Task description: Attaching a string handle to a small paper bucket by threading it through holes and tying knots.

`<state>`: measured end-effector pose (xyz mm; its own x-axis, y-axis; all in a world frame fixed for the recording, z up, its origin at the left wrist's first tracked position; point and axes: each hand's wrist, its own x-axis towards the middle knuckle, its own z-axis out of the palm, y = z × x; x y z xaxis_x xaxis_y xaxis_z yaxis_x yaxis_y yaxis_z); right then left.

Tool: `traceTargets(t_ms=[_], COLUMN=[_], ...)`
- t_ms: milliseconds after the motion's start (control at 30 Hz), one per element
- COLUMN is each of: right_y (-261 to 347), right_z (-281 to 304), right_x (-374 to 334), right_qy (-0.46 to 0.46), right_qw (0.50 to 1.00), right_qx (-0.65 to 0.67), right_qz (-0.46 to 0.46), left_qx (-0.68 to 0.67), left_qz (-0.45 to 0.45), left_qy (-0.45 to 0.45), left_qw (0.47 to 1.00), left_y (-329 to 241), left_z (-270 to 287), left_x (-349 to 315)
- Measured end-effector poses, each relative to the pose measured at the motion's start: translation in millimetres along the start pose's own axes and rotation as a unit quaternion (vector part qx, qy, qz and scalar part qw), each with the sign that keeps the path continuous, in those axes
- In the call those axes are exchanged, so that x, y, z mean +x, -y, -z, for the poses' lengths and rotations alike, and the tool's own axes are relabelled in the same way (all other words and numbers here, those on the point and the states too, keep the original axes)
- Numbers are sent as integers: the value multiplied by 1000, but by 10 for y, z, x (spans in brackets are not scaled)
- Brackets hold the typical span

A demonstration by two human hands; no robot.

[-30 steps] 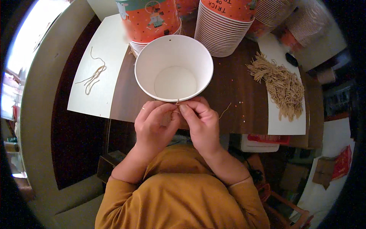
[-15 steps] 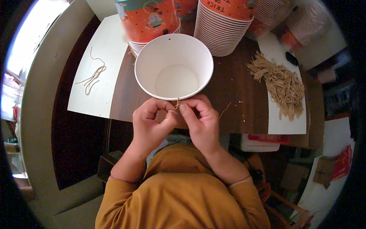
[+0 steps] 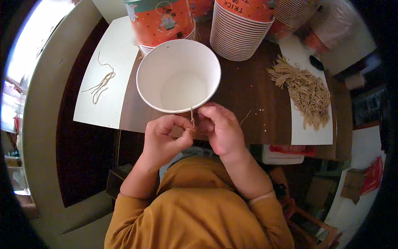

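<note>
A white-lined paper bucket [image 3: 178,76] faces me with its mouth, a small hole near its far rim. At the near rim a thin tan cord [image 3: 192,114] hangs from the bucket, looped or knotted. My left hand [image 3: 168,133] is closed, pinching the cord's lower end between thumb and forefinger just below the rim. My right hand [image 3: 224,130] is right beside the cord, fingers curled in against the bucket's near right side. Its fingertips are partly hidden and slightly blurred, so what they grip is unclear.
Stacked orange paper buckets [image 3: 240,33] stand behind, with another orange printed bucket [image 3: 161,20] at the back left. A bundle of tan cords [image 3: 309,97] lies on a white board at right. Loose cords [image 3: 101,85] rest on the left white board [image 3: 93,108].
The bucket has shifted left and turned a little, its far hole moving left. My right hand has let go of the knot and moved slightly right; my left still pinches the cord.
</note>
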<state>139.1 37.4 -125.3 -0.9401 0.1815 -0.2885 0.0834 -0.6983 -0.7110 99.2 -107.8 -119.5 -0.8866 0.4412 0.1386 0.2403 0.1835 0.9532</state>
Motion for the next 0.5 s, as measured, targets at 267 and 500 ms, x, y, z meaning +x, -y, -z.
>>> traceTargets(t_ms=[267, 500], right_y=[-57, -15], right_z=[61, 33], right_x=[11, 30], right_qy=[42, 94], right_qw=[994, 994], right_qx=[-96, -35], right_qz=[-4, -35], left_qx=[39, 42], left_qz=[-56, -62], left_qy=[-11, -9], left_qw=[998, 997], left_y=[10, 22], left_z=[59, 48], left_x=[6, -3])
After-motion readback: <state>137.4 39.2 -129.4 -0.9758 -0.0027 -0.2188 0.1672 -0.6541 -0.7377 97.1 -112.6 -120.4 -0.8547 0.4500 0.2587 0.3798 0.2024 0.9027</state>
